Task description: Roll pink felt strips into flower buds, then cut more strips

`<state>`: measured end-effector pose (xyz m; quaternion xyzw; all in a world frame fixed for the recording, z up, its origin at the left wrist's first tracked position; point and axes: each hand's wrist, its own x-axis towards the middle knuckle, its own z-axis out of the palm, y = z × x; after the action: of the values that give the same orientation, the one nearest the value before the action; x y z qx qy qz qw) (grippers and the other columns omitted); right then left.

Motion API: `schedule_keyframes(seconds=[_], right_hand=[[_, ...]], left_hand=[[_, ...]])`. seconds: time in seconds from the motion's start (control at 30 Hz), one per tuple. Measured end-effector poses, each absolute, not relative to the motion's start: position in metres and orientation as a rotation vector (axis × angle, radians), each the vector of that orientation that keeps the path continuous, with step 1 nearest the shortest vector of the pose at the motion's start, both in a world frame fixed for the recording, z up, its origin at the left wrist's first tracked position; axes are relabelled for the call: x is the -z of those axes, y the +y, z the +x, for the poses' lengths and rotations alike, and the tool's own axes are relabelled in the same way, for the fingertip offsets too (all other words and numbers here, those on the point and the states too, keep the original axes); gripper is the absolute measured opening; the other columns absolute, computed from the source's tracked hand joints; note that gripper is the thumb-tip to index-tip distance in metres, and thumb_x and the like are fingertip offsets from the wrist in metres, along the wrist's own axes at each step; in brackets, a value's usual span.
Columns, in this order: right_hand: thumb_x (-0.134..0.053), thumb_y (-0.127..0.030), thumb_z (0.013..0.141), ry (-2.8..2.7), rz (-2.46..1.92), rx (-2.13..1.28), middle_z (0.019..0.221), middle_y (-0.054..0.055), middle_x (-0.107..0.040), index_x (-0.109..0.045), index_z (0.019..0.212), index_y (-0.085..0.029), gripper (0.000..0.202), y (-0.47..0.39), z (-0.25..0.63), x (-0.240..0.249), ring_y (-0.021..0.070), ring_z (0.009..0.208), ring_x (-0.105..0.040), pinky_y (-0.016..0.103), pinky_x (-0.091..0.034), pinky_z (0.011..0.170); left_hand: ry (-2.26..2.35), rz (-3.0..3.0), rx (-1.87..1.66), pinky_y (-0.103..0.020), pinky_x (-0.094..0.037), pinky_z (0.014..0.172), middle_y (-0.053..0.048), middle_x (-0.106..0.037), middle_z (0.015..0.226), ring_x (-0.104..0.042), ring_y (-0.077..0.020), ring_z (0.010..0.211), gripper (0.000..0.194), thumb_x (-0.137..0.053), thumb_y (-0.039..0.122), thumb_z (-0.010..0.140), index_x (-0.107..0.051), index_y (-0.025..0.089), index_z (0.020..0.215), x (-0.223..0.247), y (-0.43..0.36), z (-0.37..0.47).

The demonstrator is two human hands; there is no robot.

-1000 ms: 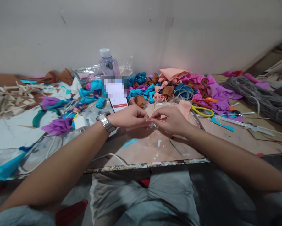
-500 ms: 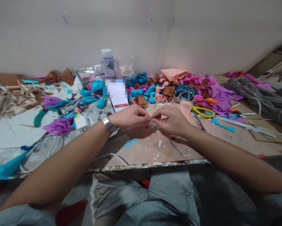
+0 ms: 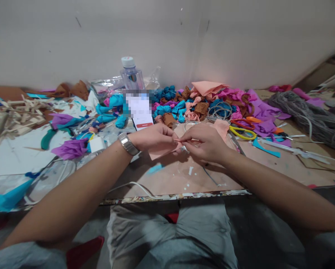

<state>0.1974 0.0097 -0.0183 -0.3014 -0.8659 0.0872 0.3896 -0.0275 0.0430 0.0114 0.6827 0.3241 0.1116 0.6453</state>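
Over the front middle of the table, my left hand [image 3: 157, 138] and my right hand [image 3: 205, 144] meet with their fingertips nearly touching. Both pinch a piece of peach crepe paper [image 3: 161, 149]. Its flat part shows below my left fingers, and its narrow edge runs across to my right thumb and forefinger. The rest of it is hidden behind the fingers. A second peach paper piece [image 3: 221, 129] lies just beyond my right hand. Next to that are yellow-handled scissors [image 3: 241, 132]. A phone [image 3: 141, 112] with a lit screen stands behind my left hand.
Crumpled paper flowers [image 3: 181, 106] in several colours are heaped along the wall. A clear bottle [image 3: 132, 76] stands behind the phone. On the right are a glue gun [image 3: 298, 151] and a grey cord bundle [image 3: 310, 116]; on the left, wood strips [image 3: 21, 116] and a white charger [image 3: 97, 144].
The peach paper has turned between my fingers, so its flat face now shows below my left hand, where only a thin edge was visible. Both hands stay in nearly the same place.
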Motion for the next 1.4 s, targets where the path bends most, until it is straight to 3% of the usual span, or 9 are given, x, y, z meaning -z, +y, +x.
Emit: schedule_keyframes(seconds=[0.13,0.2,0.53,0.73,1.0,1.4], right_hand=[[-0.064,-0.014,0.089,-2.227,-0.690,-0.152,0.085,0.004,-0.080,-0.075,0.091,-0.021,0.013,0.010,0.199,0.017,0.0202,0.081,-0.071,0.035,-0.049,0.079],[-0.065,-0.015,0.090,-2.233,-0.686,-0.156,0.086,0.004,-0.080,-0.075,0.094,-0.021,0.013,0.011,0.200,0.018,0.0201,0.082,-0.071,0.035,-0.049,0.080],[-0.070,-0.021,0.089,-2.175,-0.851,-0.311,0.078,0.003,-0.074,-0.073,0.083,-0.020,0.007,0.011,0.197,0.020,0.0185,0.073,-0.066,0.032,-0.047,0.071],[-0.069,-0.012,0.084,-2.121,-0.833,-0.462,0.092,0.005,-0.073,-0.070,0.080,-0.021,0.010,0.012,0.194,0.020,0.0192,0.086,-0.068,0.033,-0.052,0.078],[-0.064,-0.008,0.082,-2.119,-0.846,-0.589,0.094,0.005,-0.072,-0.070,0.081,-0.021,0.014,0.012,0.194,0.019,0.0192,0.088,-0.068,0.034,-0.052,0.082],[-0.056,-0.009,0.082,-2.161,-0.874,-0.778,0.097,0.006,-0.069,-0.063,0.073,-0.019,0.016,0.014,0.196,0.014,0.0176,0.090,-0.064,0.032,-0.049,0.084]], left_hand=[[0.857,1.611,-0.309,-0.022,-0.037,0.049,-0.004,-0.069,0.066,-0.053,-0.0101,0.053,0.027,-0.069,0.039,0.083,-0.077,0.013,0.077,-0.014,0.043,-0.027],[0.900,1.611,-0.306,-0.021,-0.029,0.046,-0.003,-0.066,0.063,-0.045,-0.0080,0.049,0.028,-0.068,0.039,0.083,-0.077,0.013,0.080,-0.012,0.044,-0.027],[0.959,1.804,-0.285,-0.024,-0.046,0.068,-0.005,-0.076,0.084,-0.062,-0.0147,0.073,0.031,-0.064,0.040,0.085,-0.079,0.013,0.085,-0.015,0.042,-0.025],[0.952,2.083,-0.319,-0.023,-0.039,0.063,-0.001,-0.071,0.071,-0.055,-0.0119,0.065,0.029,-0.061,0.036,0.086,-0.077,0.014,0.078,-0.018,0.038,-0.023],[1.031,2.266,-0.328,-0.025,-0.031,0.055,0.000,-0.066,0.064,-0.052,-0.0113,0.058,0.026,-0.061,0.034,0.085,-0.075,0.014,0.077,-0.025,0.028,-0.018],[1.011,2.579,-0.376,-0.028,-0.028,0.058,-0.003,-0.067,0.064,-0.052,-0.0123,0.056,0.026,-0.057,0.031,0.091,-0.074,0.015,0.078,-0.026,0.017,-0.013]])
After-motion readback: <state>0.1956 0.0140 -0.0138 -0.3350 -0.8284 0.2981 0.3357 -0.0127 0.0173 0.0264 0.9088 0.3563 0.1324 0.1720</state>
